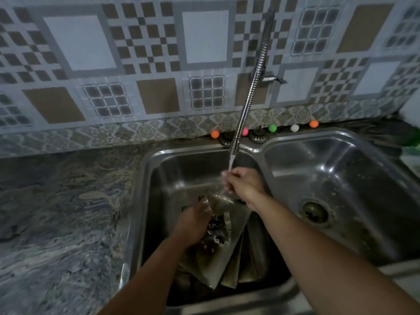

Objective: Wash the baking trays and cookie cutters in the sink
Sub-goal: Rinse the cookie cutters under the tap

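Head view: a steel double sink (261,148) is set in a marbled worktop (68,212), with a patterned tile wall behind. One coiled flexible faucet (252,87) hangs over the left bowl, and water runs from it.

The right hand (241,180) is at the bowl's 12 o'clock, directly under the stream. Its fingers are curled, but blur hides whether they grip anything.

The left hand (195,221) reaches down at the bowl's centre, its back to the camera, and rests on the cookie cutters (218,233). I cannot tell if it grips one. At least two scalloped cutters show, and the rest are too blurred to count.

The cutters lie on the baking trays (229,269), at least three of them, which lean together from the bowl's centre toward 6 o'clock.

The right bowl shows one drain (314,212).

Along the back rim, at 12 o'clock, sit five small balls (272,128): two orange, one pink, one green and one white. Two strainer plugs (258,135) lie among them.
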